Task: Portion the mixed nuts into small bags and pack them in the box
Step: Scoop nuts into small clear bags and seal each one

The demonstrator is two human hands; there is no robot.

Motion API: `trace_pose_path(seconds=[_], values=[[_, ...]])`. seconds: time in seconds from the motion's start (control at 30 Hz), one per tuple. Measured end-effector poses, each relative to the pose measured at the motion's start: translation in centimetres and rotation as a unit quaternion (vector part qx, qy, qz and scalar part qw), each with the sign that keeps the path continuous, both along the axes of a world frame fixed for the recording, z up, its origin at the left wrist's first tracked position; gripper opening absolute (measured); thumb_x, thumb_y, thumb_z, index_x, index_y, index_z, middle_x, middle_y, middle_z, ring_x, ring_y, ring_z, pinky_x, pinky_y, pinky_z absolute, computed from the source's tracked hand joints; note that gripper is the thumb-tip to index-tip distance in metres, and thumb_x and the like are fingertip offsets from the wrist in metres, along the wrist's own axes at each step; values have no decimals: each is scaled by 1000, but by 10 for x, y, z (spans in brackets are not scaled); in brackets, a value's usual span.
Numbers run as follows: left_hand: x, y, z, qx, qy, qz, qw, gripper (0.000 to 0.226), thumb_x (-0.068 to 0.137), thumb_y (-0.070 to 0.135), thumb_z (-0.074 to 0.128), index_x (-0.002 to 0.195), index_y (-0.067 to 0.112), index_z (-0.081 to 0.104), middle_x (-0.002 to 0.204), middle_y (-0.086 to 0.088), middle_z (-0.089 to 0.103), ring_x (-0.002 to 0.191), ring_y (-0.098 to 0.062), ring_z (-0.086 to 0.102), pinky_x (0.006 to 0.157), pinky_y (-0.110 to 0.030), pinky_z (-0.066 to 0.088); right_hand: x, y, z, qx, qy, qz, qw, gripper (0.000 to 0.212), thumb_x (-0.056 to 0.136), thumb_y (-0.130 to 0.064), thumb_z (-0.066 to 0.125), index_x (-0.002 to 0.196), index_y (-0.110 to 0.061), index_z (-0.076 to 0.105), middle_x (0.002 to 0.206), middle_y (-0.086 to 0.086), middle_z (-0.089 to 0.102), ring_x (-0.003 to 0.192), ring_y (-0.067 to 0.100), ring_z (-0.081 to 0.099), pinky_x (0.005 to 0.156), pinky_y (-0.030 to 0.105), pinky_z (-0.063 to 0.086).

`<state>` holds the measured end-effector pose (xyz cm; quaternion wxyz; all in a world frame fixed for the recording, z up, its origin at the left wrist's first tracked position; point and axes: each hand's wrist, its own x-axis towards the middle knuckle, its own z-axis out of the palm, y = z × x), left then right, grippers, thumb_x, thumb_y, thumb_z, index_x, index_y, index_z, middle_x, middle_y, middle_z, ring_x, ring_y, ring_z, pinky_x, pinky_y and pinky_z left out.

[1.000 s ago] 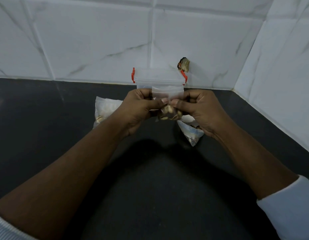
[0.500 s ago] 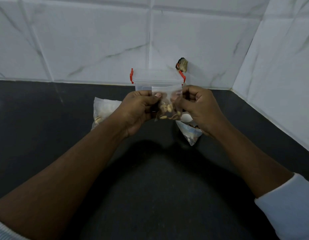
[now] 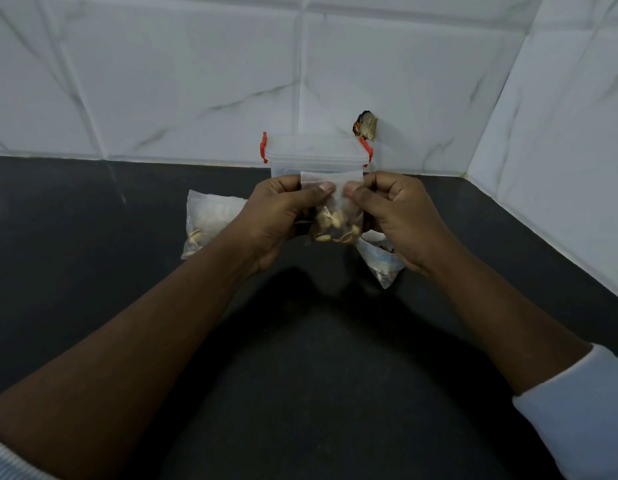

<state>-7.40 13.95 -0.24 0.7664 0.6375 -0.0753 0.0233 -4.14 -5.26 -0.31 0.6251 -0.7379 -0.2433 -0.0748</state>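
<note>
Nut bag [image 3: 336,221] higher now, top edge between pinching fingers [image 3: 320,190] of left hand [image 3: 274,221] and right hand [image 3: 399,220].

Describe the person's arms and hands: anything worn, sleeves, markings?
The left hand and right hand are bare: no gloves, rings or watch visible. Forearms are uncovered. The right sleeve is pale grey-white, plain, ending in a soft cuff; the left sleeve matches and looks ribbed at its edge.

The dark countertop [image 3: 120,306] bears a red-clipped box [image 3: 316,155], a left bag [image 3: 210,216] and a right bag [image 3: 382,268].
</note>
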Motion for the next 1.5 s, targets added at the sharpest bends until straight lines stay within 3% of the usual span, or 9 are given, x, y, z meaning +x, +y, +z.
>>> trace_pose_path(seconds=[0.1,0.2,0.37,0.53,0.73,1.03,1.2,1.37,1.5], values=[[0,-1,-2,11,-3,-1,1000,18,96,13,68,110,4,74,96,-11,78,80,-20,74,67,-32,59,-1,2,0,31,26,-2,999,21,101,-18,65,89,-1,69,84,27,66,74,30,66,66,39,60],[2,0,-4,24,-7,4,1000,20,96,14,68,112,2,73,102,-14,78,87,-25,75,74,-36,62,-1,3,2,47,45,5,998,15,100,-14,66,85,-13,68,84,15,68,76,28,66,69,39,59],[2,-3,-5,8,-17,23,1000,19,99,19,64,103,4,73,92,-10,78,80,-22,74,74,-36,63,-4,4,6,72,84,14,994,18,101,-9,60,84,-12,68,78,8,69,74,22,67,71,43,61],[2,-5,-5,-4,-2,38,999,24,102,23,60,99,3,74,91,-13,77,77,-23,74,74,-38,62,-5,4,6,65,82,1,994,19,101,-7,59,84,-8,66,74,4,69,68,17,67,64,36,59],[6,-3,-8,-17,-3,70,997,24,98,18,66,103,-3,75,102,-25,75,86,-33,72,84,-45,61,-6,3,7,60,59,-4,996,14,98,-6,65,85,-5,68,73,7,72,68,22,70,63,35,59],[4,-2,-7,5,-38,57,998,18,98,17,66,96,2,76,87,-13,77,77,-21,73,74,-35,62,-5,4,5,68,74,20,995,12,99,-9,64,88,-7,68,80,11,70,78,35,64,76,51,59],[-1,-5,-5,-7,-18,25,1000,21,95,21,68,90,2,77,90,-16,76,81,-32,72,80,-43,60,-4,6,2,10,37,14,999,15,101,-7,59,89,-5,67,72,3,66,68,16,60,67,30,54],[1,-4,-8,25,-20,3,999,28,94,18,70,103,-8,70,98,-23,75,86,-35,73,82,-47,60,-4,5,3,-26,4,11,1000,16,101,-8,59,89,-6,67,71,2,68,69,18,59,68,33,51],[3,-3,-11,50,-37,11,998,21,92,13,72,100,-7,70,95,-23,75,83,-32,73,78,-44,62,-6,7,3,-45,-15,7,999,15,102,-9,60,91,-1,66,73,19,64,70,22,59,66,32,50]])
